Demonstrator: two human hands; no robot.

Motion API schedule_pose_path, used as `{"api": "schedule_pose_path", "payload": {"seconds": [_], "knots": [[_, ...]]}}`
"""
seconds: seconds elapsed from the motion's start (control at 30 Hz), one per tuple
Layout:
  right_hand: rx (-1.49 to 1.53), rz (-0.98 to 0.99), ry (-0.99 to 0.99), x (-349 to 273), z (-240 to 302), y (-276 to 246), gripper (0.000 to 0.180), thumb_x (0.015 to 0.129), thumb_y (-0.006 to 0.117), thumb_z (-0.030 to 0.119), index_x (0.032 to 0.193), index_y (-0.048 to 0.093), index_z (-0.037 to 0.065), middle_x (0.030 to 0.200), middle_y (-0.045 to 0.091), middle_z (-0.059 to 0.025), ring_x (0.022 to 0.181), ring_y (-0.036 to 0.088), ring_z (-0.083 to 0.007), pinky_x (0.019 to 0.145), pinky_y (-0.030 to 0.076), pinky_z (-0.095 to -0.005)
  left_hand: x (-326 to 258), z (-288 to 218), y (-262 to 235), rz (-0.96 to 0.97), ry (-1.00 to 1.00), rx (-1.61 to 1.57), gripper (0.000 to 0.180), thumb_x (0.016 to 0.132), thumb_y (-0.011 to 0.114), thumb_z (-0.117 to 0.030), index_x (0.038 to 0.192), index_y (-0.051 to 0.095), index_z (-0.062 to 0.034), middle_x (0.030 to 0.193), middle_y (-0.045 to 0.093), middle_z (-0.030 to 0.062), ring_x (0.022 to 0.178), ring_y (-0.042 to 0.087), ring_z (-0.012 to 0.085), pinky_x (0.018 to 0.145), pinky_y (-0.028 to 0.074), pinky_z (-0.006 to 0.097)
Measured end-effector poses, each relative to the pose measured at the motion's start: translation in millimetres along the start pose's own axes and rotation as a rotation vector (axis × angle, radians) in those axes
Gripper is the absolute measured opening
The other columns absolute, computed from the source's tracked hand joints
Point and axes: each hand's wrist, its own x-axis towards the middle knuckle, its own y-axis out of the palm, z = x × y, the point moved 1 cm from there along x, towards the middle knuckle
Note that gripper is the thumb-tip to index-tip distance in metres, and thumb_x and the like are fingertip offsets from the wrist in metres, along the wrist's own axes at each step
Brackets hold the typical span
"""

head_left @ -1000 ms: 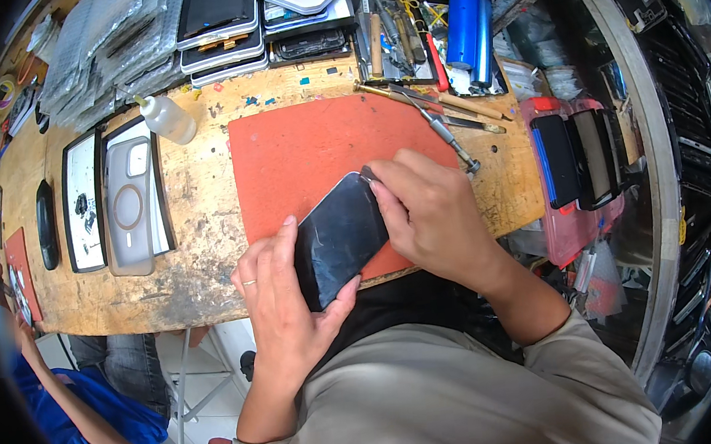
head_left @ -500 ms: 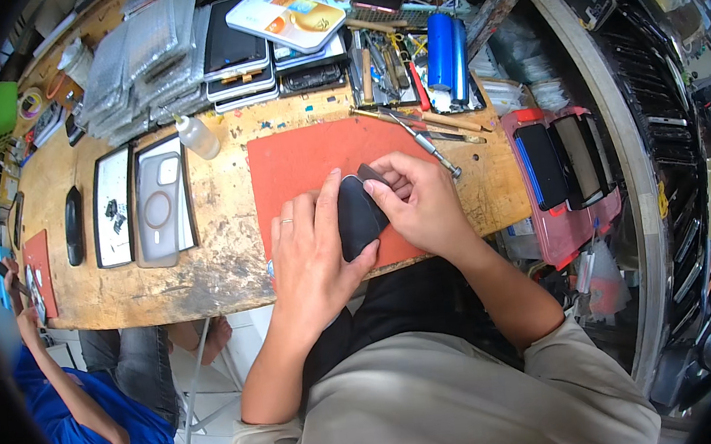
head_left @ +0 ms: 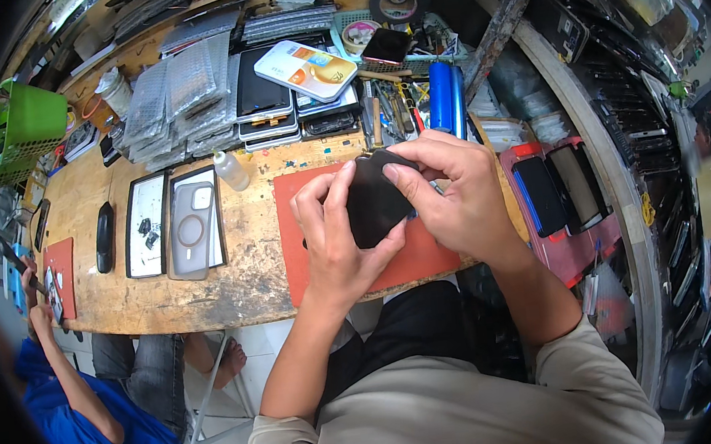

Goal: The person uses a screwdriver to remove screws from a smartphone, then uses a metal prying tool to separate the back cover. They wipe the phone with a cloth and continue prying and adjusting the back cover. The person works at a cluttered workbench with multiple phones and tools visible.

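Note:
A black phone (head_left: pixel 377 207) is held up over the red-orange mat (head_left: pixel 298 265), its dark face toward me. My left hand (head_left: pixel 329 237) grips it by its left edge and lower corner, fingers along the side and thumb at the bottom. My right hand (head_left: pixel 456 192) pinches its upper right corner between thumb and fingers. Whether a thin piece sits under that thumb I cannot make out. Beyond the mat, hand tools (head_left: pixel 396 110) lie in a tray, partly behind my right hand.
Left of the mat are a clear phone case (head_left: pixel 194 230), a white tray (head_left: pixel 146 228) with small dark bits and a squeeze bottle (head_left: pixel 231 171). Bubble-wrapped packs (head_left: pixel 199 79) are stacked behind. A pink box (head_left: pixel 564 242) stands right. A co-worker's hands (head_left: pixel 40 313) work far left.
Both hands have lifted the phone off the mat and tilted its face toward me. The right hand's grip has shifted at the upper corner. My view has tipped slightly upward.

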Motion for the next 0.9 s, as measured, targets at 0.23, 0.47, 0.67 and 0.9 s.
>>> {"api": "schedule_pose_path", "payload": {"seconds": [0.23, 0.47, 0.67, 0.9], "knots": [[-0.061, 0.068, -0.059, 6, 6, 3, 0.018, 0.093, 0.076, 0.0, 0.108, 0.08, -0.008, 0.089, 0.076, -0.018, 0.076, 0.075, -0.0273, 0.064, 0.059, -0.0354, -7, 5, 4, -0.061, 0.022, 0.026, 0.101, 0.068, 0.097, -0.018, 0.156, 0.05, 0.0031, 0.134, 0.048, 0.0223, 0.123, 0.052, 0.0383, 0.105, 0.049, 0.049], [-0.09, 0.102, -0.077, 8, 17, 6, 0.017, 0.092, 0.076, 0.0, 0.107, 0.079, -0.008, 0.086, 0.074, -0.0181, 0.074, 0.074, -0.0289, 0.065, 0.057, -0.0366, -10, 6, 2, -0.098, 0.029, 0.017, 0.102, 0.069, 0.097, -0.019, 0.156, 0.049, 0.0031, 0.133, 0.048, 0.0231, 0.124, 0.052, 0.0391, 0.105, 0.049, 0.049], [-0.1, 0.126, -0.105, 10, 23, 6, 0.017, 0.092, 0.076, 0.0, 0.106, 0.079, -0.008, 0.085, 0.074, -0.0177, 0.074, 0.074, -0.0283, 0.065, 0.056, -0.0366, -12, 6, 0, -0.127, 0.025, 0.002, 0.102, 0.067, 0.098, -0.019, 0.155, 0.048, 0.0029, 0.134, 0.049, 0.0236, 0.124, 0.052, 0.0396, 0.105, 0.049, 0.051], [-0.082, 0.123, -0.101, 8, 26, 10, 0.018, 0.091, 0.076, -0.002, 0.107, 0.079, -0.009, 0.087, 0.073, -0.018, 0.074, 0.073, -0.0288, 0.065, 0.056, -0.0369, -16, 6, -1, -0.152, 0.004, 0.013, 0.108, 0.064, 0.102, -0.024, 0.152, 0.048, 0.0037, 0.138, 0.052, 0.0238, 0.128, 0.052, 0.0398, 0.108, 0.048, 0.051]]}}
